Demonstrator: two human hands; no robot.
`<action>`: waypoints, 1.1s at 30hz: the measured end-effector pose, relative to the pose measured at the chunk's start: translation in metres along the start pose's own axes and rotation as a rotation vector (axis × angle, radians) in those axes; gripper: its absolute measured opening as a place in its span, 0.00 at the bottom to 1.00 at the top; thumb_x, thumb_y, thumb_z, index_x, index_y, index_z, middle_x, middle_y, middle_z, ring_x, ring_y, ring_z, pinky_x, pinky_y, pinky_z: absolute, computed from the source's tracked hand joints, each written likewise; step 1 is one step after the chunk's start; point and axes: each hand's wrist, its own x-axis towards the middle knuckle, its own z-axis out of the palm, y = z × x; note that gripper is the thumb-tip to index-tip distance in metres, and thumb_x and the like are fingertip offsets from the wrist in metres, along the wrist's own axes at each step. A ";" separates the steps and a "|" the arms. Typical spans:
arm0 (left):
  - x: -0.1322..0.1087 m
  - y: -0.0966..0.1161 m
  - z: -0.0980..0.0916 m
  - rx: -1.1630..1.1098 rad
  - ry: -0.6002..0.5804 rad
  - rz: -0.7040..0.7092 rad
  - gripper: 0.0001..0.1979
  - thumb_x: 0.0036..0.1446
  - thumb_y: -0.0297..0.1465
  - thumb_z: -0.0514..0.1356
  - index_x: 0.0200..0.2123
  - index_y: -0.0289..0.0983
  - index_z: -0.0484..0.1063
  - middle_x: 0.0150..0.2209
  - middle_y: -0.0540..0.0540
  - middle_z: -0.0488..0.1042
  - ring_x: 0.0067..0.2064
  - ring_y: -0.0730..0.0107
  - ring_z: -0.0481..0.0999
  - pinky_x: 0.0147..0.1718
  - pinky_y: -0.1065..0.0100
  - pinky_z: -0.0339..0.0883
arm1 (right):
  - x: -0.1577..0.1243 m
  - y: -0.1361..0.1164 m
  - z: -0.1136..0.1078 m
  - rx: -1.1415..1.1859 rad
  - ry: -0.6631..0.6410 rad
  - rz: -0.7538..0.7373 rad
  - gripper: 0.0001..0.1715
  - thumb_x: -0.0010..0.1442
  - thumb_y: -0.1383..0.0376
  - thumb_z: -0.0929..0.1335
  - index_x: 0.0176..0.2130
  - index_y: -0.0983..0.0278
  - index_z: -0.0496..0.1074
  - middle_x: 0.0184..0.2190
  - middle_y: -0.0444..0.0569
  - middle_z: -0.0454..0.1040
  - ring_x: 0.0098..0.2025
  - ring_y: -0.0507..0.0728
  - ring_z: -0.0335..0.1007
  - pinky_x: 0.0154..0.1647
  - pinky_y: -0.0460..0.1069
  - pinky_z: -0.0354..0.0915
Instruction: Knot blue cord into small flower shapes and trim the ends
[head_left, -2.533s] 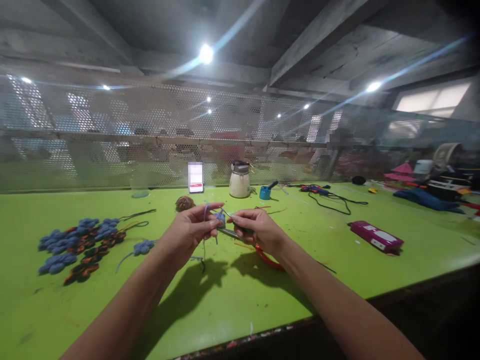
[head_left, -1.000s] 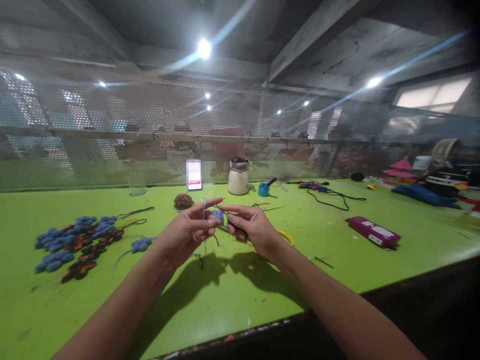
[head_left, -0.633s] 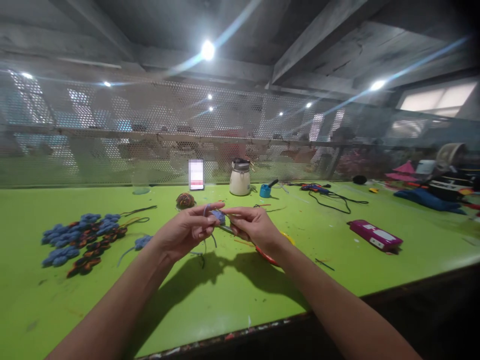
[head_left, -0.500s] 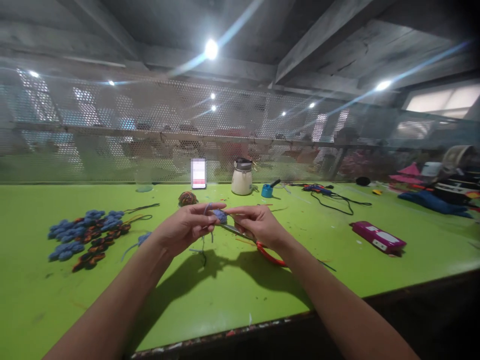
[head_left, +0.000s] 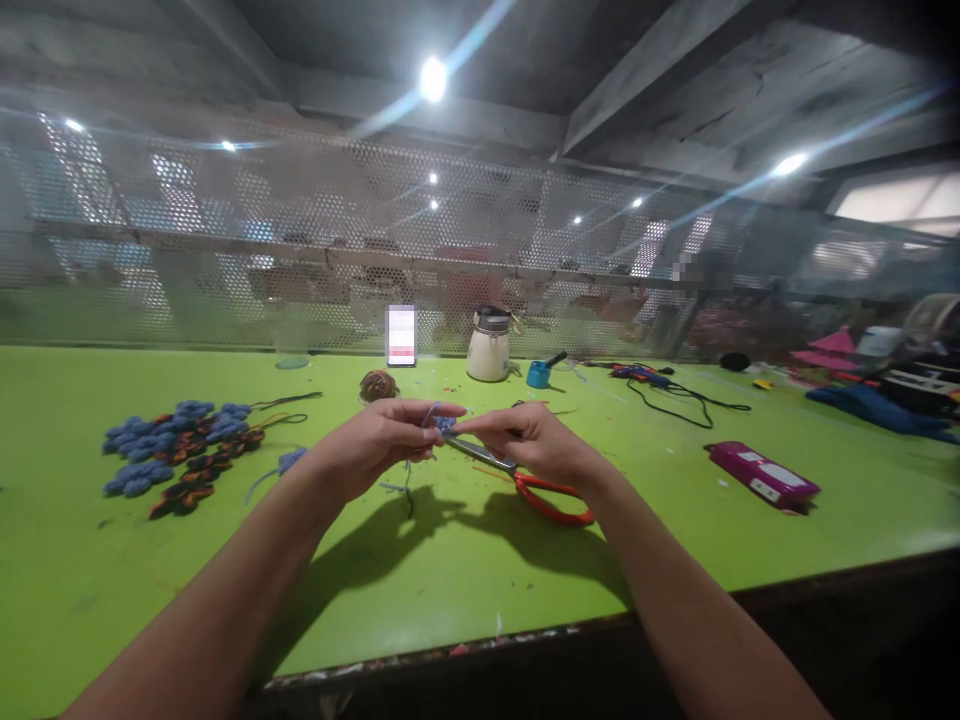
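My left hand (head_left: 386,440) pinches a small blue-purple crocheted piece (head_left: 445,424) between thumb and fingers, with a strand of the same yarn over the index finger. My right hand (head_left: 529,440) meets it from the other side, index finger stretched to the piece and the other fingers curled; whatever they grip is hidden. Under the right hand lie scissors (head_left: 525,484) with red handles, their blades pointing toward the left hand. Beside my left forearm rests another blue crocheted piece (head_left: 292,459) with a yarn tail. Loose yarn ends lie below the hands.
At left are several blue and dark-orange crocheted flowers (head_left: 180,450). Behind my hands stand a yarn ball (head_left: 378,385), a lit phone (head_left: 401,337), a cream jug (head_left: 488,352) and a blue pot (head_left: 538,375). A magenta box (head_left: 763,475) and a black cord (head_left: 686,395) lie right.
My right index finger has straightened toward the crocheted piece, and the right hand has shifted slightly right, uncovering more of the scissors. The view has tilted a little.
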 end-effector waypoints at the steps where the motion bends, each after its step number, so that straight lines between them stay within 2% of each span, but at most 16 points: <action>1: 0.000 0.000 0.000 0.015 -0.001 0.004 0.20 0.46 0.22 0.62 0.45 0.36 0.78 0.26 0.46 0.70 0.27 0.75 0.64 0.26 0.72 0.57 | 0.000 -0.002 -0.001 -0.055 -0.003 -0.013 0.19 0.57 0.70 0.64 0.46 0.64 0.77 0.19 0.42 0.65 0.22 0.48 0.51 0.24 0.45 0.51; 7: 0.000 0.001 0.003 0.111 0.000 0.030 0.19 0.45 0.23 0.62 0.43 0.37 0.78 0.25 0.47 0.70 0.27 0.74 0.63 0.26 0.71 0.55 | 0.000 -0.005 -0.002 -0.241 -0.009 -0.082 0.19 0.58 0.71 0.63 0.46 0.63 0.76 0.27 0.48 0.77 0.24 0.48 0.61 0.26 0.44 0.56; 13: 0.001 -0.001 0.003 0.289 0.022 0.130 0.18 0.45 0.23 0.60 0.42 0.37 0.79 0.21 0.49 0.68 0.25 0.72 0.61 0.26 0.69 0.54 | 0.000 -0.003 -0.001 -0.291 -0.018 -0.109 0.20 0.58 0.71 0.63 0.47 0.60 0.76 0.33 0.49 0.79 0.28 0.51 0.68 0.29 0.45 0.59; 17: 0.002 -0.001 0.004 0.331 0.058 0.117 0.18 0.44 0.23 0.61 0.42 0.37 0.79 0.22 0.50 0.68 0.25 0.72 0.62 0.27 0.69 0.53 | 0.000 -0.003 0.000 -0.349 -0.030 -0.111 0.23 0.57 0.74 0.63 0.48 0.59 0.75 0.37 0.49 0.79 0.31 0.51 0.71 0.32 0.46 0.60; 21: 0.002 0.000 0.008 0.375 0.097 0.101 0.19 0.42 0.23 0.61 0.41 0.37 0.79 0.21 0.51 0.67 0.25 0.73 0.62 0.27 0.69 0.53 | 0.000 -0.003 0.001 -0.410 -0.034 -0.093 0.22 0.58 0.74 0.64 0.48 0.59 0.75 0.37 0.51 0.79 0.33 0.53 0.71 0.34 0.47 0.60; 25: 0.003 -0.001 0.010 0.455 0.129 0.133 0.17 0.41 0.23 0.61 0.38 0.37 0.80 0.20 0.51 0.68 0.25 0.73 0.62 0.27 0.69 0.54 | 0.000 -0.004 0.003 -0.444 -0.034 -0.094 0.21 0.59 0.74 0.63 0.48 0.58 0.75 0.35 0.51 0.79 0.30 0.52 0.68 0.32 0.47 0.58; 33: 0.009 -0.010 0.007 0.808 0.192 0.335 0.17 0.46 0.22 0.57 0.38 0.39 0.80 0.24 0.50 0.66 0.27 0.71 0.64 0.29 0.68 0.57 | 0.001 -0.002 0.008 -0.685 -0.027 -0.090 0.25 0.57 0.76 0.63 0.50 0.56 0.74 0.33 0.50 0.78 0.28 0.52 0.65 0.31 0.47 0.54</action>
